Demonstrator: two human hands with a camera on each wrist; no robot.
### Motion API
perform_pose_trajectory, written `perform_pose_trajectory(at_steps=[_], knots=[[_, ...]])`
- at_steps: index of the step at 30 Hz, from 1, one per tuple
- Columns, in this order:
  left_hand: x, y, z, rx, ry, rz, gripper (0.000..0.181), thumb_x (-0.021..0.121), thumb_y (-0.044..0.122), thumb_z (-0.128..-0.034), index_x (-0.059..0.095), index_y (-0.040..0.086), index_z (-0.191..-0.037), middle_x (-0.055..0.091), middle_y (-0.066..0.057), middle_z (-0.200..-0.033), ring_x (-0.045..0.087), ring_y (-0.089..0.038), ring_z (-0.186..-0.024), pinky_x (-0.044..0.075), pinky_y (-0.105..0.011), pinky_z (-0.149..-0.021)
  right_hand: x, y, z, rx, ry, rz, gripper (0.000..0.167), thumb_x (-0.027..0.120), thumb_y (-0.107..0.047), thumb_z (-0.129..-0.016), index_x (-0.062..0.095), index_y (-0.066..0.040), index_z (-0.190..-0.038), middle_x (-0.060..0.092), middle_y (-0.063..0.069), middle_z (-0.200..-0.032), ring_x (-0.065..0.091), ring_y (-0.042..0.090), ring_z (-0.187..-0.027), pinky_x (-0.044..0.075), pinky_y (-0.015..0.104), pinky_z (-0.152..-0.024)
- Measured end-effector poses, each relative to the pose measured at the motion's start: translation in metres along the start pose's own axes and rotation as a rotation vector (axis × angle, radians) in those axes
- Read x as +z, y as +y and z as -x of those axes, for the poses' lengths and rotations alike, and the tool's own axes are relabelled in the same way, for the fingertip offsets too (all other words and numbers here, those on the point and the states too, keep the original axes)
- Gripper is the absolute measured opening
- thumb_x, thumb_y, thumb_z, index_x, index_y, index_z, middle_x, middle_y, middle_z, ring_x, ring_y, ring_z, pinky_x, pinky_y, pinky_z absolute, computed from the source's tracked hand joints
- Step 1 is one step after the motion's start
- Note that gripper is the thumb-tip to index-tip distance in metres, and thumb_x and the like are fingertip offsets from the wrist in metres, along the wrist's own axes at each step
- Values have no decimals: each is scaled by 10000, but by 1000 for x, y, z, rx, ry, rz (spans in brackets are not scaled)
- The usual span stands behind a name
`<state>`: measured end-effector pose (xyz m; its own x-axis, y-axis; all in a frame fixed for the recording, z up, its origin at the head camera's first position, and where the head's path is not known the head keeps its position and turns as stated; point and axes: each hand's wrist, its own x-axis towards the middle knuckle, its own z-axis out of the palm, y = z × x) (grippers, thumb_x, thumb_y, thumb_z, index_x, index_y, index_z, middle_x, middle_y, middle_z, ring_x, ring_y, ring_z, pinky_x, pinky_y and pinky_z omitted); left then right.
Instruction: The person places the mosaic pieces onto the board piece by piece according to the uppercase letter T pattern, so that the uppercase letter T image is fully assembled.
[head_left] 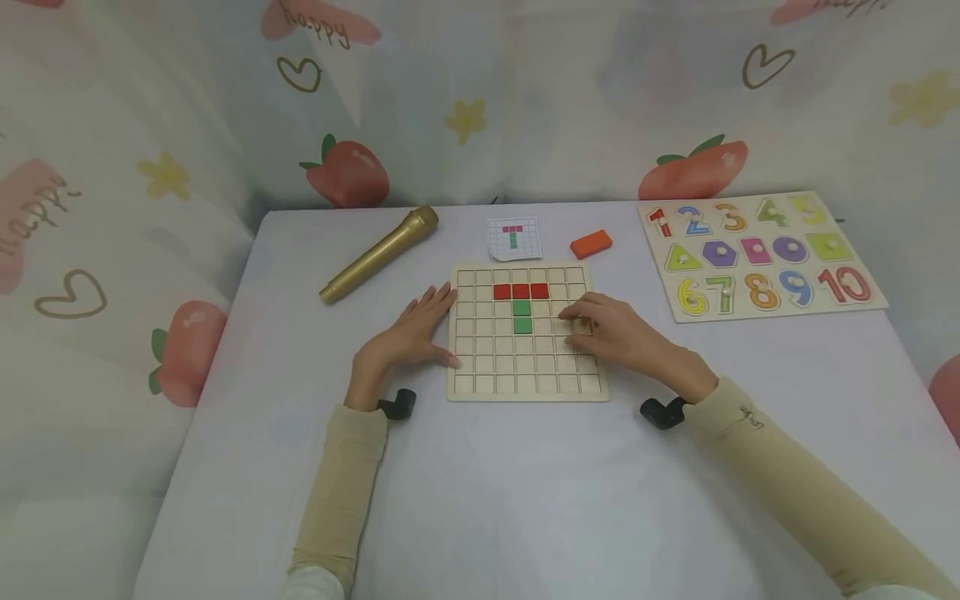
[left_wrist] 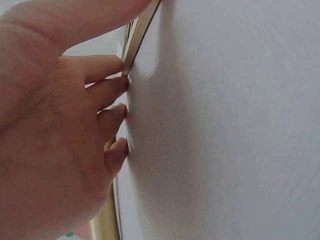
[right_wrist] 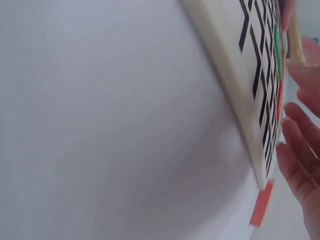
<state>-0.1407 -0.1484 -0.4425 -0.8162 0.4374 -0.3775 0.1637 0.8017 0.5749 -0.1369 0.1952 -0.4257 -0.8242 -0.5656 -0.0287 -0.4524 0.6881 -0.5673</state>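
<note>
A wooden grid board (head_left: 486,385) lies flat on the white table. In its upper part three red squares (head_left: 521,292) form a row, with two green squares (head_left: 522,317) in a column under the middle one. My left hand (head_left: 405,340) is at the board's left edge, fingers extended and thumb on the lower left margin; the left wrist view shows its fingertips (left_wrist: 123,84) beside that edge. Over the right-hand cells is my right hand (head_left: 626,335), thumb and fingers apart. In the right wrist view no piece shows between those fingers (right_wrist: 295,160).
Behind the board lie a small paper card (head_left: 531,248) printed with a red and green T on a grid and an orange block (head_left: 592,244). A gold microphone (head_left: 378,256) is at back left. A number-and-shape puzzle board (head_left: 765,314) occupies the back right.
</note>
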Motion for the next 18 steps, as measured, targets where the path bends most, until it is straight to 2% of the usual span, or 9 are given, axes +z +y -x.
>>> perform_pose_trajectory(at_steps=[12, 18], knots=[[0, 0, 2, 2, 11, 10, 1168, 860, 332, -828, 80, 90, -1663, 1, -68, -1747, -77, -258, -1614, -44, -444, -1320, -17, 23, 49, 4, 100, 58, 333, 806, -13, -850, 723, -12, -1173, 703, 117, -1098, 616, 272, -960, 570, 458, -819], [1, 1, 1, 8, 8, 11, 1165, 859, 327, -829, 81, 88, -1662, 2, -70, -1747, -76, -263, -1614, -44, -449, -1320, -21, 33, 69, 43, 137, 96, 326, 824, -37, -840, 734, -35, -1154, 708, 108, -1095, 609, 252, -939, 558, 409, -784]])
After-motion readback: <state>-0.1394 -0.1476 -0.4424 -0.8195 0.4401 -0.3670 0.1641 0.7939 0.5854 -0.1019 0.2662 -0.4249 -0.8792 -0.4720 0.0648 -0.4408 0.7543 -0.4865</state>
